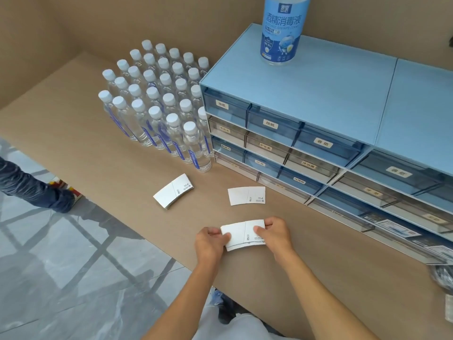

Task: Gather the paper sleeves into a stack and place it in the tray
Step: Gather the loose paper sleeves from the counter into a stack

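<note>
A small stack of white paper sleeves (242,235) lies on the brown counter near its front edge, gripped at both ends. My left hand (209,244) holds its left end and my right hand (275,233) holds its right end. A single flat white sleeve (246,195) lies a little farther back on the counter. To the left of it rests another thicker pile of sleeves (172,190), turned at an angle. I cannot tell which container is the tray.
A blue drawer cabinet (318,114) with labelled drawers fills the right side, with a disinfectant bottle (283,30) on top. Several capped water bottles (159,101) stand at the back left. A person's leg (31,187) is on the floor at left.
</note>
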